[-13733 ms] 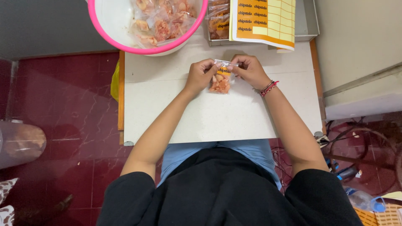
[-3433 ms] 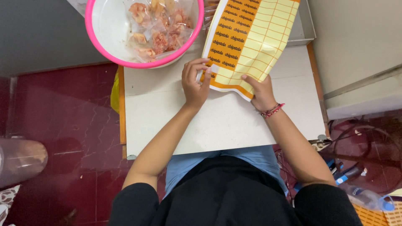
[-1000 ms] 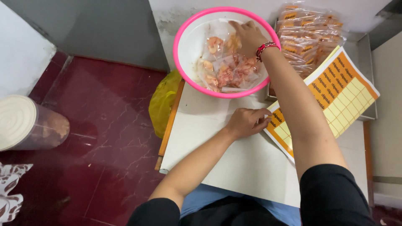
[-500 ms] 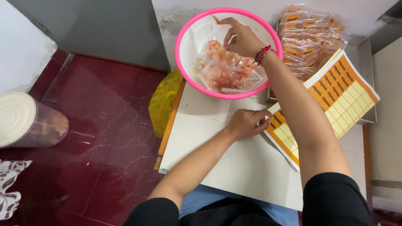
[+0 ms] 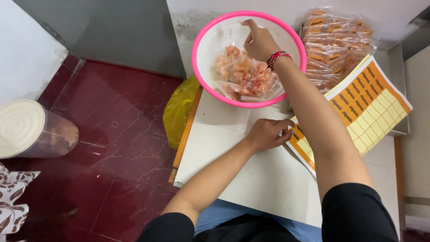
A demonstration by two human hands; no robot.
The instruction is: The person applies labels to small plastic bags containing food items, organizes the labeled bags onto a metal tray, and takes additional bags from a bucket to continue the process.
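My right hand reaches into a white bowl with a pink rim at the table's far side. Its fingers are closed on the top edge of a small clear snack bag, one of several orange-filled bags heaped in the bowl. My left hand rests on the white table, fingertips pinching the near corner of an orange and yellow sticker sheet. The sheet lies slanted at the right of the table.
A stack of labelled snack bags fills a grey tray behind the sheet. A yellow plastic bag hangs by the table's left edge. On the red tiled floor at the left stands a clear jar with a white lid, with patterned cloth below it.
My right hand has left the sticker sheet and gone into the bowl, where it stirs and lifts the bags. My left hand stays at the sheet's corner.
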